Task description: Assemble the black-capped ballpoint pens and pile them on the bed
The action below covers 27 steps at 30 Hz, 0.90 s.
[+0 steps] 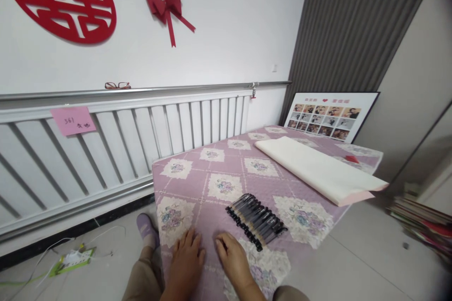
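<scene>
The flowered tablecloth [208, 214] bears pens [256, 221] and a cream sheet [314, 164].

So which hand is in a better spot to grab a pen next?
Probably the right hand: it's closer to the row of pens, with nothing visible between them. The left hand lies on the tablecloth, farther away, with the right hand in between.
</scene>
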Available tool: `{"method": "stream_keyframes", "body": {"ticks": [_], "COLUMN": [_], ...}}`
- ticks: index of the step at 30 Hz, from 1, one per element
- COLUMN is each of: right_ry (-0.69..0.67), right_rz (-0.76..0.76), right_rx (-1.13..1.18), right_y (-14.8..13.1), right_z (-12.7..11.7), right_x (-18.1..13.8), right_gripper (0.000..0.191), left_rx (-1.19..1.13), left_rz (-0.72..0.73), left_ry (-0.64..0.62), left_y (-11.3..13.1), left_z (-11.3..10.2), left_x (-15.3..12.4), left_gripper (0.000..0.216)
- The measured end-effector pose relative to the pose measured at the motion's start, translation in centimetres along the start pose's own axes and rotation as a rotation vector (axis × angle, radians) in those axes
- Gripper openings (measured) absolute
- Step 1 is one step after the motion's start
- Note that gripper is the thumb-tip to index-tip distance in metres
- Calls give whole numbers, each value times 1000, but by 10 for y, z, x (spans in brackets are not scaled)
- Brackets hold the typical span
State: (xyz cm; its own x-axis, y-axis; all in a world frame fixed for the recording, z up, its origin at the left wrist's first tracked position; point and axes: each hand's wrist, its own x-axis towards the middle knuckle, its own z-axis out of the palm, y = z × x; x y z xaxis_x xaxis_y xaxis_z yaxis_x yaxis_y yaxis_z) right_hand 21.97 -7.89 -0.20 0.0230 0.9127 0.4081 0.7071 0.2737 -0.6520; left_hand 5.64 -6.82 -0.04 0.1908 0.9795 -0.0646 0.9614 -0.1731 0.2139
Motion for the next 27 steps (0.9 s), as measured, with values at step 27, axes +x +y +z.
{"method": "stream_keyframes", "body": {"ticks": [27], "right_ry": [-4], "right_rz": [32], "right_rx": [6], "right_y": [-5], "right_z": [-3], "right_x": [-2], "right_gripper": [21], "left_rx": [39], "left_rz": [12], "left_ry": [44], "left_y": [-2], "left_z": [7], "left_x": [0], "left_gripper": [49]}}
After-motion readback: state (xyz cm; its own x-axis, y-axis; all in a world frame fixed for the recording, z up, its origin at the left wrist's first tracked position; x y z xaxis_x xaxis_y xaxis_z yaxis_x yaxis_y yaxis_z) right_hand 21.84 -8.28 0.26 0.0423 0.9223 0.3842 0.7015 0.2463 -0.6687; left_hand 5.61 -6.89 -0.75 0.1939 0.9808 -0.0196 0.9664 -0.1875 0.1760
